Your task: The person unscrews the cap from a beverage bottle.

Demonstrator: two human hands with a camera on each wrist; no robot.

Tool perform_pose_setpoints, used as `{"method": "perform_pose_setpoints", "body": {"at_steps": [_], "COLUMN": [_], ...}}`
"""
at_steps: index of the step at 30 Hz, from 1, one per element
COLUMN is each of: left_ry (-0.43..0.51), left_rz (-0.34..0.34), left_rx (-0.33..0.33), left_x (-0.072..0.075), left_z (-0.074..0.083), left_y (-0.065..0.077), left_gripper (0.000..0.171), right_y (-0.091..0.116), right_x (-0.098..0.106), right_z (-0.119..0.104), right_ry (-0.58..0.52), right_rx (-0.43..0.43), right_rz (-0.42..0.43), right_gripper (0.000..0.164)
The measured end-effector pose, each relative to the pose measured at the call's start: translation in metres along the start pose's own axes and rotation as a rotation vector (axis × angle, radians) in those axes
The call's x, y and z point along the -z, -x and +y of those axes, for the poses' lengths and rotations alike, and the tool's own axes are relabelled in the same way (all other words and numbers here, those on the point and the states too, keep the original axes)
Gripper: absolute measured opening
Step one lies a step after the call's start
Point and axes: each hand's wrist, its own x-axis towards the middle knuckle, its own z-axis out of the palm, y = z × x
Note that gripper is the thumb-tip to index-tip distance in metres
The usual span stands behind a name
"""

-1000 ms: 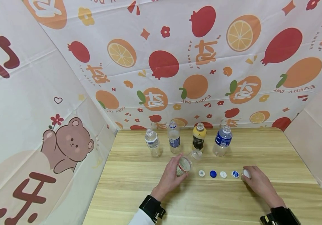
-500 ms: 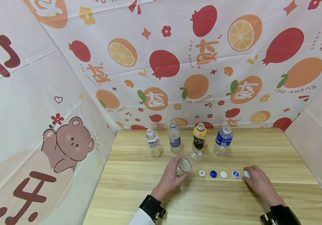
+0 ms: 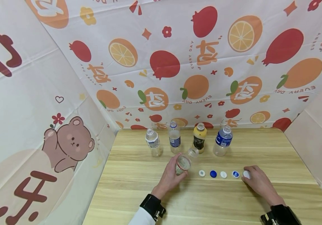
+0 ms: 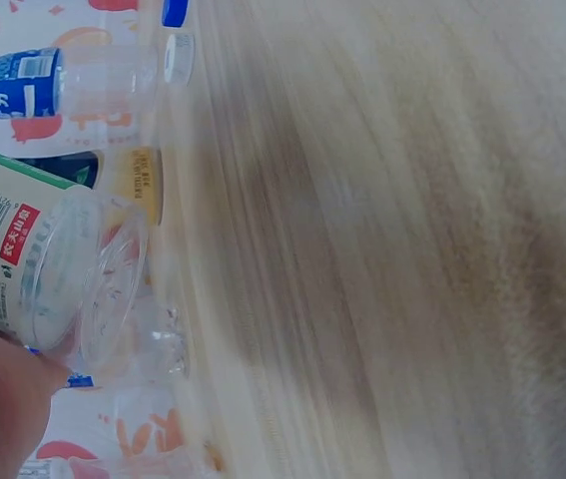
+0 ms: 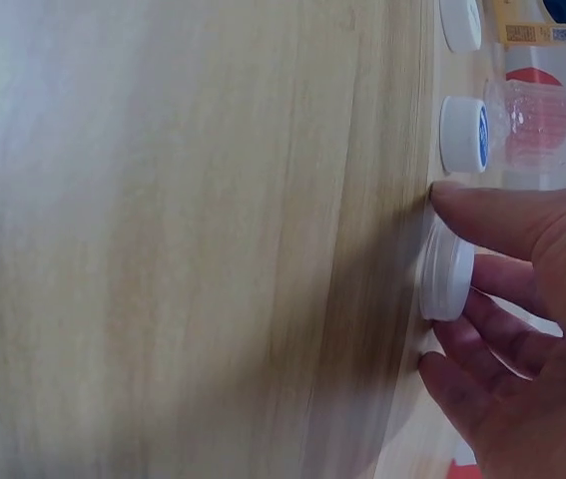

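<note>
My left hand (image 3: 168, 176) grips a clear plastic bottle (image 3: 183, 165) with a pale, green-edged label, its fingers and thumb wrapped round the sides. That bottle leans toward the back right. The left wrist view shows its label and clear lower end close up, with part of the hand (image 4: 3, 399). At the right end of a row of caps, my right hand (image 3: 259, 182) holds a white cap (image 5: 447, 271) at the tabletop between thumb and fingers. Left of it lie a white cap with a blue top (image 3: 235, 174), a plain white cap (image 3: 223, 174), a blue cap (image 3: 213, 174) and a patterned white cap (image 3: 201, 173).
Behind the hands stand uncapped bottles: a clear one with a pale label (image 3: 153, 143), a blue-labelled one (image 3: 174, 138), a yellow one with a black label (image 3: 199, 137) and a wider blue-labelled one (image 3: 223, 141). A fruit-print cloth (image 3: 163, 87) hangs behind the wooden table (image 3: 211, 203).
The bottle in my left hand has tipped a little, its clear end shifting slightly left. My right hand stays in place at the white cap.
</note>
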Motion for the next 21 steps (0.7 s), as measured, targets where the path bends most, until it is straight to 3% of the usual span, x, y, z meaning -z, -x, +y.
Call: {"method": "perform_pose_setpoints", "body": {"at_steps": [5,11,21], "left_ry": [0.059,0.084,0.084], "left_rz": [-0.028,-0.037,-0.001], "left_rx": [0.081,0.129,0.184], "left_x": [-0.001,-0.003,-0.012], "left_z": [-0.003,-0.004,-0.005], "left_y": [-0.002,-0.009,-0.019], "left_gripper": [0.083,0.085,0.083], "right_y": [0.003,0.007,0.01], "right_x": [0.004,0.012,0.018], "right_z": [0.001,-0.003,-0.021], "right_ry": [-0.049,-0.079,-0.111], "right_rx": [-0.021,-0.058,-0.021], "right_rz": [-0.004,0.025,0.184], "right_gripper": [0.054,0.052,0.041]}}
